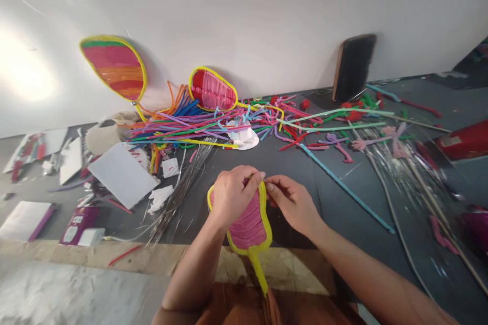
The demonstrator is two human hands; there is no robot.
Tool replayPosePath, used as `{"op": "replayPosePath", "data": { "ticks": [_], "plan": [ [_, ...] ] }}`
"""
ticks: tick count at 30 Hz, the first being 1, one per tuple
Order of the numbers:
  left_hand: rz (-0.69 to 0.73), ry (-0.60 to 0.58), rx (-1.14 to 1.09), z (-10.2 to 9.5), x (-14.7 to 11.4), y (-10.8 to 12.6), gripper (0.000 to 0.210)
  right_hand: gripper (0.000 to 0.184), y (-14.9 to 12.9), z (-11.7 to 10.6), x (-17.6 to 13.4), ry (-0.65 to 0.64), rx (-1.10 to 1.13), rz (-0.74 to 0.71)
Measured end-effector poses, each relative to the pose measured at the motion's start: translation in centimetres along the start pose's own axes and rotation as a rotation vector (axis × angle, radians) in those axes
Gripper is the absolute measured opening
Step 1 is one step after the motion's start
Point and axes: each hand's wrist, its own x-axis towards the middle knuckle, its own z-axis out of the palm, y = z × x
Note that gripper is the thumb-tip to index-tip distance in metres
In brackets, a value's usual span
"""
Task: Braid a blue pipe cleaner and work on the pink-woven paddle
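Observation:
A pink paddle shape [249, 226] with a fuzzy yellow pipe-cleaner rim and handle lies at the table's near edge, its handle pointing toward me. My left hand [238, 193] lies across its upper part, with thumb and fingers closed on the top edge. At the upper right of the rim, my right hand [292, 200] pinches with thumb and forefinger close to the left thumb. Whatever sits between those right fingertips is too small to make out. The left hand covers much of the paddle's upper left.
Behind the hands lies a heap of coloured pipe cleaners [183, 124]. Two similar paddles, one striped [114, 68] and one pink and red [213, 90], lean on the wall, as does a phone [354, 68]. Thin wires [183, 188] and a white card [122, 175] lie left.

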Motion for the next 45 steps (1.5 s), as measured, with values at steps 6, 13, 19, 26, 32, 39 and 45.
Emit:
{"op": "replayPosePath", "data": {
  "ticks": [6, 13, 19, 26, 32, 39, 45],
  "plan": [
    [0.033, 0.033, 0.029, 0.2, 0.0, -0.1, 0.034, 0.027, -0.2, 0.0, 0.0, 0.027, -0.157, -0.040],
    [-0.003, 0.046, 0.033, 0.3, 0.1, -0.5, 0.037, 0.026, 0.7, 0.3, -2.3, -0.014, -0.341, -0.095],
    [-0.038, 0.071, 0.048, 0.4, 0.1, -0.9, 0.037, 0.023, 1.5, 0.9, -4.1, -0.065, -0.397, -0.113],
    [-0.033, 0.089, 0.041, 0.6, 0.1, -1.0, 0.034, 0.025, 2.5, 1.1, -4.9, -0.053, -0.536, -0.365],
    [-0.026, 0.088, 0.053, 0.6, 0.1, -1.2, 0.037, 0.043, 4.0, 1.0, -4.9, -0.090, -0.612, -0.500],
    [-0.027, 0.106, 0.077, 0.5, 0.1, -0.8, 0.032, 0.039, 2.0, 0.8, -4.9, -0.173, -0.365, -0.267],
    [-0.039, 0.082, 0.082, 0.6, 0.0, -0.7, 0.031, 0.035, 2.5, 1.2, -5.1, -0.134, -0.432, -0.221]
  ]
}}
